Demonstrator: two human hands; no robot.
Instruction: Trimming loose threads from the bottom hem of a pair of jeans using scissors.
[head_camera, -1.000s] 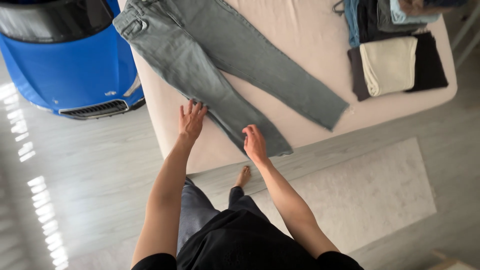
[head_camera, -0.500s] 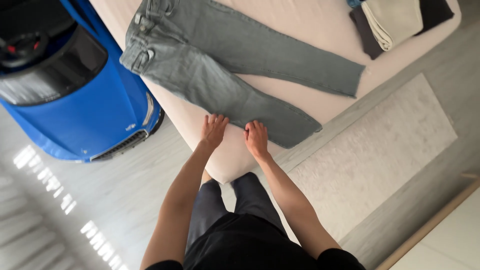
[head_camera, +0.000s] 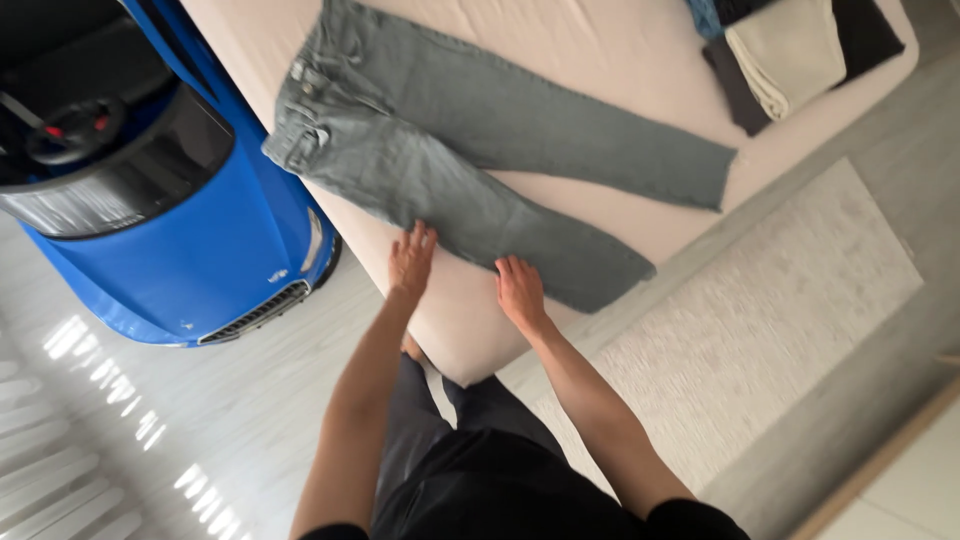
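A pair of grey-green jeans (head_camera: 470, 150) lies spread flat on a pale pink bed (head_camera: 600, 40), waistband at the upper left, legs running to the right. My left hand (head_camera: 411, 258) rests flat with fingers apart at the lower edge of the near leg, around the knee. My right hand (head_camera: 519, 287) lies palm down on the same leg's lower edge, closer to the hem. Neither hand grips the cloth.
A big blue toy car (head_camera: 150, 190) stands on the grey wooden floor left of the bed. Folded clothes (head_camera: 790, 45), cream on dark, sit at the bed's far right corner. A light rug (head_camera: 750, 330) covers the floor to the right.
My view swung and the jeans shifted in frame. Both hands stayed on the near leg's lower edge; they came close together, then spread a little apart again.
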